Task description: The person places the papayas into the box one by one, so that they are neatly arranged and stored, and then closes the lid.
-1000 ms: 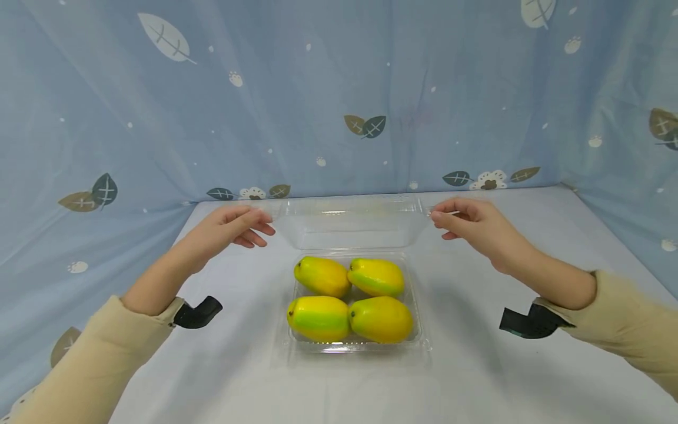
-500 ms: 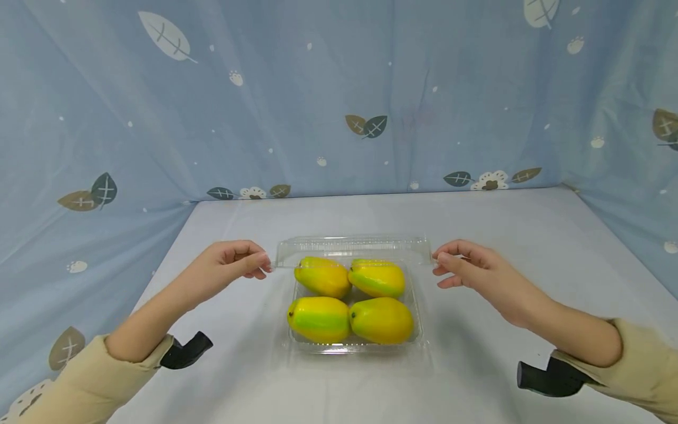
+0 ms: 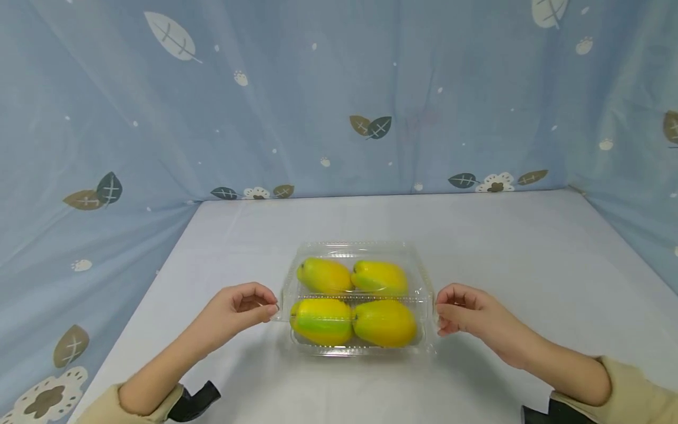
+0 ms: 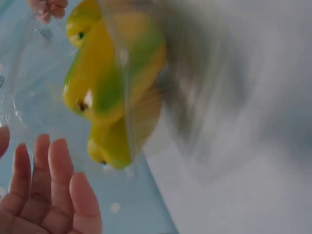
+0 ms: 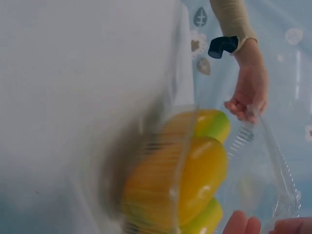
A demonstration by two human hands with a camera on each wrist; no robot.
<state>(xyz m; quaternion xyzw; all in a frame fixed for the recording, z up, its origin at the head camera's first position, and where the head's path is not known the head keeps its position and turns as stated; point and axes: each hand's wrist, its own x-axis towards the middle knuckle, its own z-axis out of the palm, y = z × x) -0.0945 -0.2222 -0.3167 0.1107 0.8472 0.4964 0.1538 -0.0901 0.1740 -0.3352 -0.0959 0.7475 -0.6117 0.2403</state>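
Note:
Several yellow-green mangoes [image 3: 384, 324] lie in two rows in a clear plastic clamshell box [image 3: 365, 351]. Its hinged lid [image 3: 352, 297] is tilted over them, the front edge still raised above the base. My left hand [image 3: 238, 312] pinches the lid's front left corner between thumb and fingers. At the front right corner, my right hand [image 3: 471, 318] holds the lid the same way. The right wrist view shows the lid [image 5: 275, 175] standing apart from the mangoes [image 5: 202, 170], with the left hand [image 5: 251, 90] at its far corner.
The box stands on a white-covered table [image 3: 339, 391]. A blue curtain [image 3: 296, 88] printed with leaves encloses the back and sides. Black wrist mounts [image 3: 193, 403] stick out from both beige sleeves.
Both hands have moved toward me and down, swinging the lid from upright behind the mangoes to over them. The box base and the mangoes have stayed in place.

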